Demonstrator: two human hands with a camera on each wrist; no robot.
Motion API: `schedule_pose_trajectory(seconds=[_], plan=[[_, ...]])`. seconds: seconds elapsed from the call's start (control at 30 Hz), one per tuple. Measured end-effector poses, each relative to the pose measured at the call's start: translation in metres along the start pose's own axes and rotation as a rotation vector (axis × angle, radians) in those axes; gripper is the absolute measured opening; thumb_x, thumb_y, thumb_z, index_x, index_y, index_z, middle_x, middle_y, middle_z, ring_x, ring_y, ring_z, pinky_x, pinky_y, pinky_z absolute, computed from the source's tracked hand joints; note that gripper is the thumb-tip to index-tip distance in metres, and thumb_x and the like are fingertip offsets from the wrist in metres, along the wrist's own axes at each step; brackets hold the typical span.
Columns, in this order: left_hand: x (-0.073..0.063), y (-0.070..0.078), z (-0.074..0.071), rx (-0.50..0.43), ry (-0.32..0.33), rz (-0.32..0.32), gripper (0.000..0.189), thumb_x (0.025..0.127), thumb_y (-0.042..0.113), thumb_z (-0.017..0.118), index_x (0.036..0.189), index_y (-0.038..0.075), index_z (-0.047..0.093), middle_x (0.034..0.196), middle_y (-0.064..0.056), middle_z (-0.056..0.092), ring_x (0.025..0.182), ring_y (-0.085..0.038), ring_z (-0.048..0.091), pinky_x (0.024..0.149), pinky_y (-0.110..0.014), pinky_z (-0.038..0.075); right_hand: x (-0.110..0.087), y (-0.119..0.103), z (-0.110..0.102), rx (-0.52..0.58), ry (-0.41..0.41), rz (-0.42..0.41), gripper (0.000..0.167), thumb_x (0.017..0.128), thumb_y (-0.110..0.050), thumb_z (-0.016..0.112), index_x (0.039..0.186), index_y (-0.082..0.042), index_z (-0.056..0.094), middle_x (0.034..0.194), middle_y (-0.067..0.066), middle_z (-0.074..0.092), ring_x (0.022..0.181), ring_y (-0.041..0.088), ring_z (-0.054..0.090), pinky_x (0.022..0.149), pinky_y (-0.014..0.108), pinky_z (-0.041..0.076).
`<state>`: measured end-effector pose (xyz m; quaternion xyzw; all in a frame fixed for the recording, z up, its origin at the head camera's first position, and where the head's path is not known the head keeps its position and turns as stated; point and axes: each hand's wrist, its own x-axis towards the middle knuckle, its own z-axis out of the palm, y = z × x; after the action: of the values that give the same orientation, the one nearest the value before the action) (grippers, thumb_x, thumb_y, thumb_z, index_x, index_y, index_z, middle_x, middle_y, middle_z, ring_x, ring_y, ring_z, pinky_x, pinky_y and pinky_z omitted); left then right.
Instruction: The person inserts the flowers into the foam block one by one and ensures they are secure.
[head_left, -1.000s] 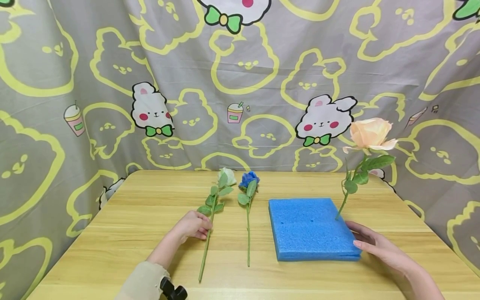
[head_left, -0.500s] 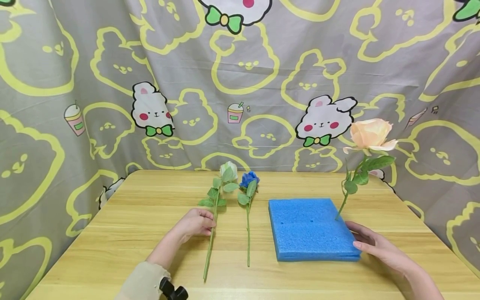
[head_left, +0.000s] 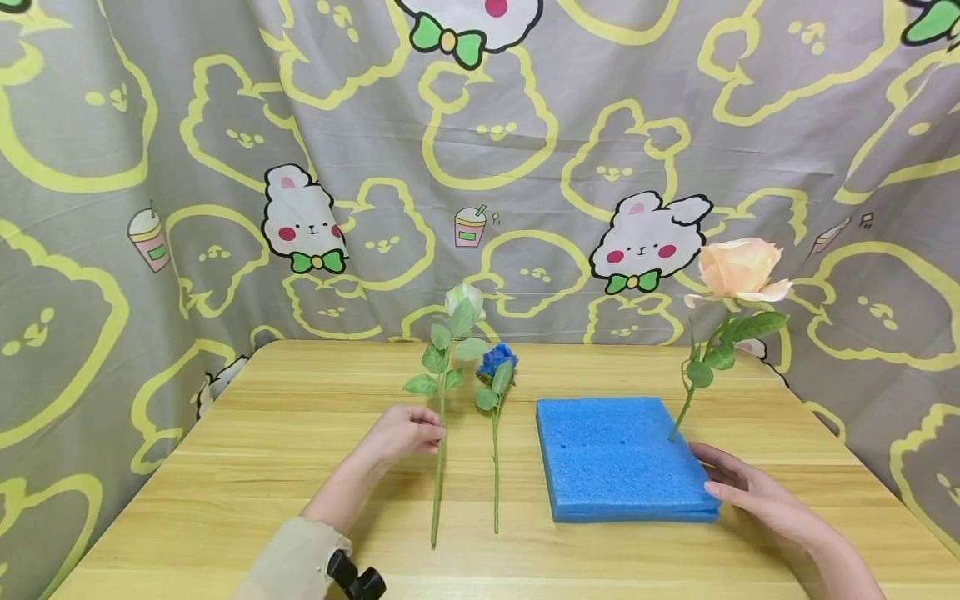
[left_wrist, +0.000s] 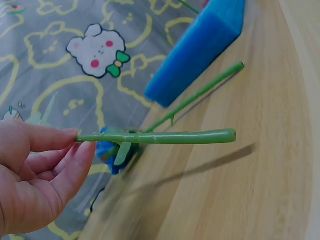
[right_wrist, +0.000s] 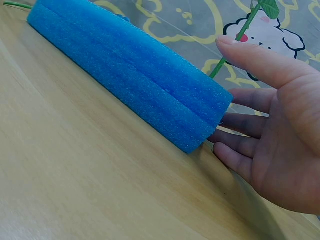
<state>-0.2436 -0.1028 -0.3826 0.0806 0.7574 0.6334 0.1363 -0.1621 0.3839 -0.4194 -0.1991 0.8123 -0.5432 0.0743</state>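
Note:
My left hand pinches the green stem of a white rose between thumb and fingertips. In the left wrist view the lower end of that stem sticks out above the table, its shadow falling below it. A blue rose lies on the table to the right of the left hand. Further right is a blue foam block, with a peach rose standing in its right side, slightly tilted. My right hand rests its loosely extended fingertips against the block's right side, thumb near the top edge.
Small holes show in the top of the foam block. The wooden table ends at the back against a grey curtain printed with yellow outlines and cartoon bunnies. A black mount sits on the left wrist.
The left hand has moved right and lifted the white rose off the table; its bloom now shows higher, against the curtain. The right hand and block have hardly moved.

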Motion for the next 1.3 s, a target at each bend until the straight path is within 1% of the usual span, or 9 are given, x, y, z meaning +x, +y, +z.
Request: schedule_pose_trajectory(seconds=[0.17,0.33,0.57,0.67,0.77,0.93,1.0,1.17,1.3], plan=[[0.002,0.007,0.006,-0.018,0.005,0.023,0.011,0.083,-0.004,0.061,0.091,-0.011,0.058,0.081,-0.010,0.059,0.064,-0.014,0.061,0.070,-0.032,0.055,0.000,0.000,0.000,-0.014,0.008,0.002,0.052,0.096,-0.002,0.043,0.136,0.020,0.018,0.126,-0.031,0.041,0.110,-0.011,0.042,0.086,0.010,0.038],[0.004,0.016,0.012,-0.001,0.010,0.044,0.011,0.084,-0.004,0.061,0.092,-0.010,0.058,0.082,-0.010,0.059,0.064,-0.016,0.060,0.069,-0.031,0.055,0.001,0.001,0.000,-0.001,0.005,0.012,0.052,0.096,-0.002,0.043,0.137,0.019,0.018,0.126,-0.030,0.042,0.110,-0.011,0.043,0.086,0.011,0.038],[0.010,0.028,0.022,-0.014,0.003,0.085,0.012,0.083,-0.003,0.062,0.092,-0.010,0.058,0.084,-0.015,0.061,0.067,-0.017,0.060,0.070,-0.034,0.056,0.000,0.001,0.000,0.019,-0.003,0.021,0.053,0.096,-0.003,0.042,0.137,0.020,0.016,0.125,-0.030,0.042,0.110,-0.011,0.043,0.086,0.010,0.038],[0.011,0.032,0.027,-0.024,0.002,0.095,0.013,0.083,-0.003,0.063,0.092,-0.009,0.059,0.082,-0.012,0.061,0.067,-0.019,0.061,0.069,-0.034,0.056,0.000,0.001,0.000,0.016,-0.001,0.015,0.053,0.096,-0.002,0.043,0.136,0.020,0.016,0.125,-0.030,0.042,0.110,-0.011,0.043,0.086,0.010,0.038],[0.012,0.037,0.032,-0.040,0.002,0.107,0.015,0.083,-0.003,0.063,0.094,-0.011,0.059,0.082,-0.013,0.062,0.067,-0.019,0.061,0.068,-0.034,0.056,0.000,0.001,0.000,0.005,-0.004,0.004,0.052,0.096,-0.002,0.042,0.136,0.020,0.017,0.126,-0.030,0.042,0.111,-0.011,0.043,0.086,0.010,0.039],[0.014,0.044,0.040,-0.062,-0.006,0.177,0.014,0.083,-0.003,0.063,0.093,-0.012,0.060,0.079,-0.012,0.063,0.066,-0.017,0.062,0.066,-0.034,0.056,0.000,0.001,-0.001,-0.001,-0.012,0.010,0.052,0.097,-0.002,0.041,0.137,0.019,0.016,0.126,-0.030,0.041,0.111,-0.011,0.042,0.086,0.011,0.039],[0.016,0.046,0.043,-0.065,-0.006,0.192,0.013,0.083,-0.003,0.063,0.092,-0.011,0.061,0.077,-0.008,0.063,0.068,-0.018,0.062,0.066,-0.034,0.056,0.000,0.001,-0.001,-0.004,-0.008,0.013,0.052,0.097,-0.002,0.041,0.137,0.019,0.016,0.126,-0.031,0.041,0.110,-0.011,0.043,0.086,0.011,0.039],[0.022,0.053,0.053,-0.061,0.004,0.173,0.017,0.083,-0.003,0.064,0.097,-0.012,0.062,0.080,-0.006,0.063,0.069,-0.017,0.062,0.070,-0.038,0.056,0.000,0.000,0.000,-0.004,-0.010,0.012,0.052,0.097,-0.002,0.041,0.137,0.020,0.016,0.126,-0.031,0.041,0.110,-0.011,0.043,0.086,0.010,0.039],[0.026,0.059,0.061,-0.052,-0.006,0.183,0.018,0.084,-0.002,0.064,0.098,-0.012,0.062,0.085,-0.012,0.065,0.069,-0.016,0.062,0.070,-0.037,0.056,-0.001,0.001,0.000,-0.002,-0.005,0.010,0.052,0.097,-0.002,0.041,0.136,0.020,0.016,0.125,-0.031,0.041,0.110,-0.011,0.043,0.086,0.010,0.038]])
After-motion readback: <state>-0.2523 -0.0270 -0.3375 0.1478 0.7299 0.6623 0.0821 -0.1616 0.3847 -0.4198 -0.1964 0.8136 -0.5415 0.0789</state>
